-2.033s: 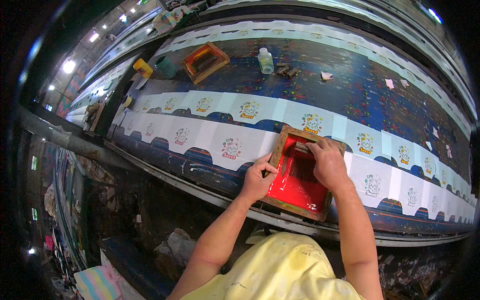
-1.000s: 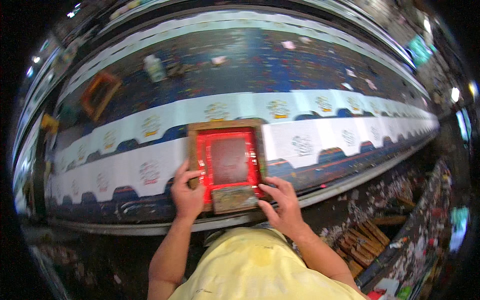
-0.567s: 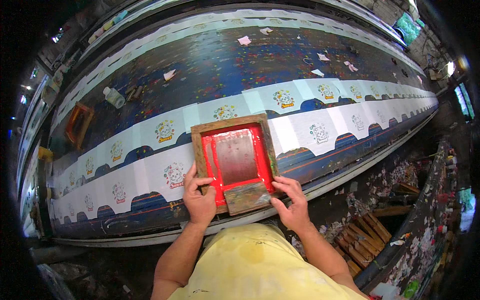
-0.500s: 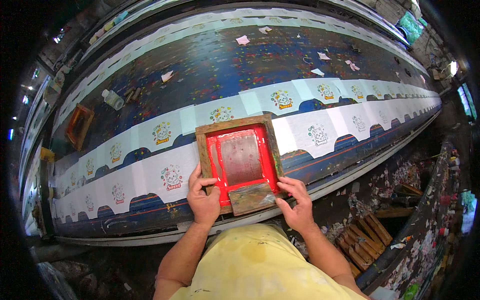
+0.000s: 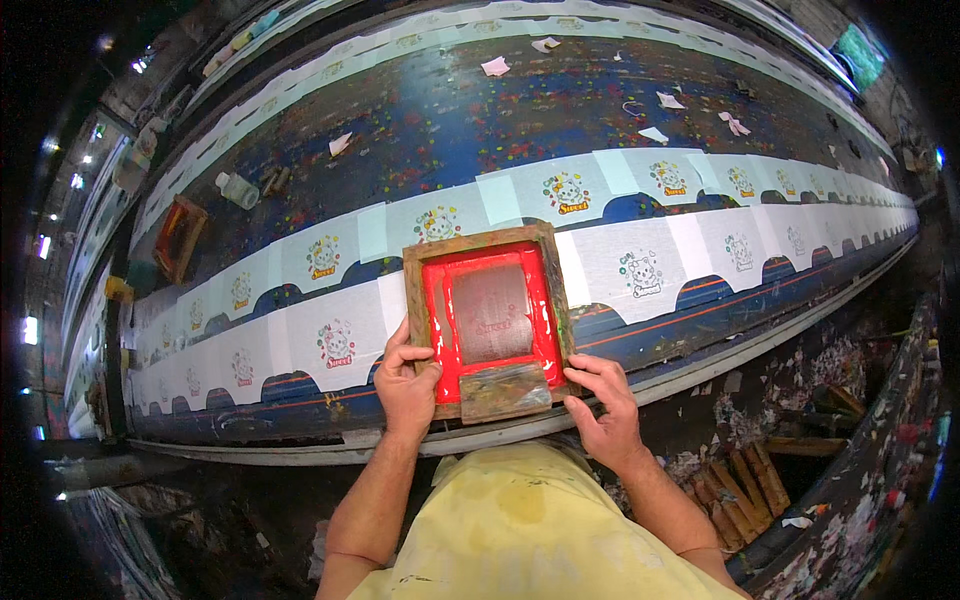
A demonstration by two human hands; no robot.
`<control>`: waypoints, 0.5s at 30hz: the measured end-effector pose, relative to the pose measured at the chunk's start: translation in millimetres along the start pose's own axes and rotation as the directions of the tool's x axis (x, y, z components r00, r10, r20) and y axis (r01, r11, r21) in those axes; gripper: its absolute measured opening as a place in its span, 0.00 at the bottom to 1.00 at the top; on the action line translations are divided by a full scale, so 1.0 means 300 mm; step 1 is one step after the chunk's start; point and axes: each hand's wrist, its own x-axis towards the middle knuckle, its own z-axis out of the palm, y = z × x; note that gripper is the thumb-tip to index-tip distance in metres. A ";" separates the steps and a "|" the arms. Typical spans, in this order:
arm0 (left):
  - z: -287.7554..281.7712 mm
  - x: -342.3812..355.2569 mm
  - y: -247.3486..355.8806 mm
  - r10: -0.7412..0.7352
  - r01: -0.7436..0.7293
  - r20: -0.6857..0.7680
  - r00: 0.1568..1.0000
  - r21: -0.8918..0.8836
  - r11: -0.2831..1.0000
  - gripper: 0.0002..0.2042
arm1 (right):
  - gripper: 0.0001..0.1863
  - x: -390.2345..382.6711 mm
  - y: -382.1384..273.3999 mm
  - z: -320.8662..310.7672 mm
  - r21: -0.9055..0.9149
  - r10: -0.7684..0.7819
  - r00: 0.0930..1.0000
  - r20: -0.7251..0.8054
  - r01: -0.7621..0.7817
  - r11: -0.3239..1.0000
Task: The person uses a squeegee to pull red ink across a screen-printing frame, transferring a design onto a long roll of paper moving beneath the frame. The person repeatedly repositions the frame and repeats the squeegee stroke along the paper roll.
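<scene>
Screen frame (image 5: 487, 322) lying flat on the print table (image 5: 480, 110), near edge, over a white cloth panel (image 5: 640, 270) in the front row. Wooden rim, red ink around a grey mesh window; squeegee (image 5: 505, 391) resting inside at the near end of the frame.

Left hand (image 5: 405, 380) gripping the near left corner: fingers (image 5: 415, 357) curled over the rim, thumb along the outer side. Right hand (image 5: 607, 405) at the near right corner: fingers closed against the rim's outer edge, thumb toward the squeegee. Both hands clasping the frame, neither on the squeegee.

Pose: forearms entering from below, elbows tucked beside the yellow shirt (image 5: 530, 530), wrists about level with the table edge, hands set roughly evenly on either side of the frame.

Likely step: seating the frame on the panel ahead of an ink pass. For good results:
- Square the rim to the panel's edges; compare with the neighbouring printed panels (image 5: 335, 340) for motif position.
- Press down evenly at both corners so the mesh lies flat; no rocking.
- Keep fingertips off the red ink and clear of the mesh.
- Hold with one hand while the other takes the squeegee; avoid sliding the frame, which would probably smear the print.

Elsewhere on the table: second frame (image 5: 178, 238) far left, small bottle (image 5: 238, 189), paper scraps (image 5: 496, 66).
</scene>
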 end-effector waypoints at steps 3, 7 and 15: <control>-0.002 -0.002 -0.013 0.014 -0.014 -0.006 1.000 -0.001 1.000 0.14 | 0.24 0.008 -0.040 0.007 -0.064 -0.079 0.997 -0.006 0.079 0.995; -0.006 0.006 -0.041 0.014 -0.013 0.015 1.000 -0.035 0.999 0.13 | 0.24 0.027 -0.111 0.037 -0.122 -0.215 0.971 0.105 0.227 0.966; -0.011 0.007 -0.054 0.080 -0.080 0.006 0.997 0.146 0.986 0.12 | 0.26 0.129 -0.187 0.114 -0.321 -0.274 0.889 0.368 0.398 0.859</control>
